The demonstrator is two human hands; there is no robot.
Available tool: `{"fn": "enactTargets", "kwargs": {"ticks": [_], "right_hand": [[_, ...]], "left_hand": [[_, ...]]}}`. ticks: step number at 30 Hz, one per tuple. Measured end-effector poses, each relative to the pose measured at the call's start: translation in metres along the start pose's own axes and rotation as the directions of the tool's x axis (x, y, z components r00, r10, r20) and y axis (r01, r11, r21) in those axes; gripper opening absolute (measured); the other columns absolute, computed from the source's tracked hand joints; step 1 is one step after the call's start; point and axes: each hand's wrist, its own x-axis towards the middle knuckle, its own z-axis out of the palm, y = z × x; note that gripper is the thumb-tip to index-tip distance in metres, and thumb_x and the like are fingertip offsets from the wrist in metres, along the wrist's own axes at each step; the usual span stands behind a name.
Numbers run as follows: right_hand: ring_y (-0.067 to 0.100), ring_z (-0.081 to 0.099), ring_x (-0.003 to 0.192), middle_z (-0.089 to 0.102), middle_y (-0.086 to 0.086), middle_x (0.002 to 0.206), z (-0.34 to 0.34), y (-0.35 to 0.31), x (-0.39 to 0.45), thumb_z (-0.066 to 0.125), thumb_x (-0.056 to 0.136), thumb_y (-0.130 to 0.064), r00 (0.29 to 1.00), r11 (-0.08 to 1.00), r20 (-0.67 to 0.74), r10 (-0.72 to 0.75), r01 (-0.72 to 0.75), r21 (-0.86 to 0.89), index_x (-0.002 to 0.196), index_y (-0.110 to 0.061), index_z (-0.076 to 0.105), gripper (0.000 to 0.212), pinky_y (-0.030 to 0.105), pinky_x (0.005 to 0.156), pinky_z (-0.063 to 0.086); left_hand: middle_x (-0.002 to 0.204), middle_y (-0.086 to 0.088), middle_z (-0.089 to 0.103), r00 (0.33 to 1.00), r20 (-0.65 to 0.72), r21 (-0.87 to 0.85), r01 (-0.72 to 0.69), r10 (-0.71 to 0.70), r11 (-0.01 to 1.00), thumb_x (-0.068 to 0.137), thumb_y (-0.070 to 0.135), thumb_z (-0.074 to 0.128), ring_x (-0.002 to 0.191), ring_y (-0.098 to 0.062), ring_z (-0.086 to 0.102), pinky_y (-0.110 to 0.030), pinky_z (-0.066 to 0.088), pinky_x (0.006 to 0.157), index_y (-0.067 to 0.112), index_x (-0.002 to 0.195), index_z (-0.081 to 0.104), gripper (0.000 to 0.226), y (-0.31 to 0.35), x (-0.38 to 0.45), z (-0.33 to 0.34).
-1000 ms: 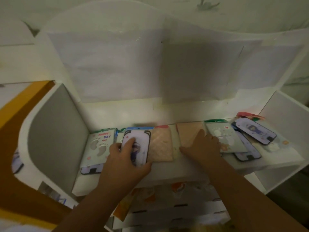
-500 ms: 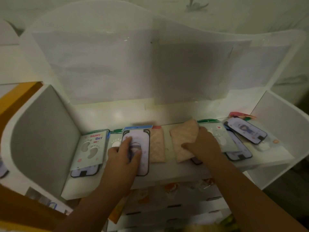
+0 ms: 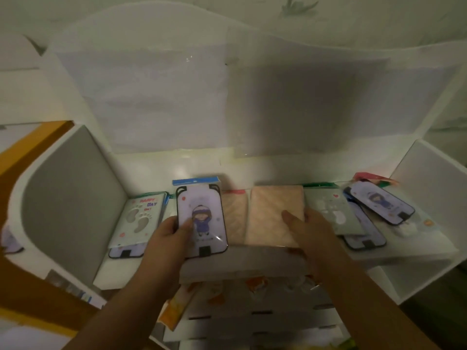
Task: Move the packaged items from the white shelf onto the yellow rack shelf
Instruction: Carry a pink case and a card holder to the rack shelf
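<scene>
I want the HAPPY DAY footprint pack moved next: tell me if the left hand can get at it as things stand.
Probably not yet: the left hand grips the purple cartoon pack. The footprint pack lies uncovered just beside it.

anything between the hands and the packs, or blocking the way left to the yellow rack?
Nothing at the hands: left hand grips the cartoon pack, right hand grips the peach pack. The white shelf's side panel stands between them and the yellow rack.
</scene>
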Motion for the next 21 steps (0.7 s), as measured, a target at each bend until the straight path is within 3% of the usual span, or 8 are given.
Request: {"fn": "enactTargets", "kwargs": {"ticks": [3, 6, 13, 18, 21], "right_hand": [[0.021, 0.067, 0.085, 0.066, 0.001, 0.101, 0.003, 0.001, -0.011, 0.057, 0.097, -0.023, 0.997, 0.995, 0.06, -0.04, 0.035, 0.092, 0.114, -0.026, 0.057, 0.017, 0.03, 0.049, 0.054], [0.028, 0.067, 0.09, 0.065, 0.008, 0.106, 0.009, 0.004, -0.022, 0.057, 0.095, -0.018, 0.989, 0.991, 0.107, -0.106, 0.097, 0.088, 0.116, -0.026, 0.057, 0.022, 0.03, 0.051, 0.054], [0.026, 0.067, 0.091, 0.067, 0.003, 0.104, 0.044, -0.007, -0.053, 0.058, 0.095, -0.023, 0.976, 0.988, 0.17, -0.137, 0.122, 0.091, 0.111, -0.024, 0.06, 0.015, 0.042, 0.071, 0.058], [0.021, 0.067, 0.083, 0.068, 0.001, 0.098, 0.09, -0.023, -0.091, 0.054, 0.097, -0.018, 0.961, 0.974, 0.187, -0.204, 0.181, 0.134, 0.1, -0.029, 0.062, 0.014, 0.033, 0.061, 0.054], [0.016, 0.07, 0.069, 0.072, -0.002, 0.085, 0.113, -0.032, -0.116, 0.053, 0.096, -0.013, 0.951, 0.971, 0.226, -0.209, 0.175, 0.161, 0.104, -0.025, 0.066, 0.02, 0.026, 0.05, 0.054]], "left_hand": [[0.099, -0.006, 0.076, 0.999, -0.026, -0.128, 0.03, -0.034, 0.991, 0.098, 0.029, 0.053, 0.089, -0.026, 0.073, -0.042, 0.058, 0.073, 0.02, 0.114, 0.064, 0.021, -0.001, -0.004, -0.009], [0.099, -0.006, 0.076, 0.998, -0.061, -0.167, 0.022, -0.033, 0.986, 0.099, 0.027, 0.052, 0.088, -0.027, 0.074, -0.041, 0.057, 0.071, 0.021, 0.114, 0.064, 0.021, 0.001, -0.014, -0.022], [0.094, -0.009, 0.076, 0.995, -0.09, -0.196, -0.062, 0.045, 0.979, 0.099, 0.025, 0.048, 0.086, -0.03, 0.073, -0.048, 0.057, 0.078, 0.019, 0.108, 0.064, 0.019, 0.018, -0.049, -0.058], [0.094, -0.009, 0.076, 0.987, -0.111, -0.248, -0.14, 0.115, 0.959, 0.099, 0.024, 0.048, 0.086, -0.029, 0.074, -0.047, 0.056, 0.079, 0.021, 0.105, 0.066, 0.019, 0.025, -0.077, -0.106], [0.095, -0.008, 0.076, 0.977, -0.137, -0.243, -0.193, 0.163, 0.951, 0.098, 0.02, 0.048, 0.088, -0.028, 0.073, -0.049, 0.056, 0.08, 0.02, 0.105, 0.067, 0.02, 0.027, -0.093, -0.134]]}}
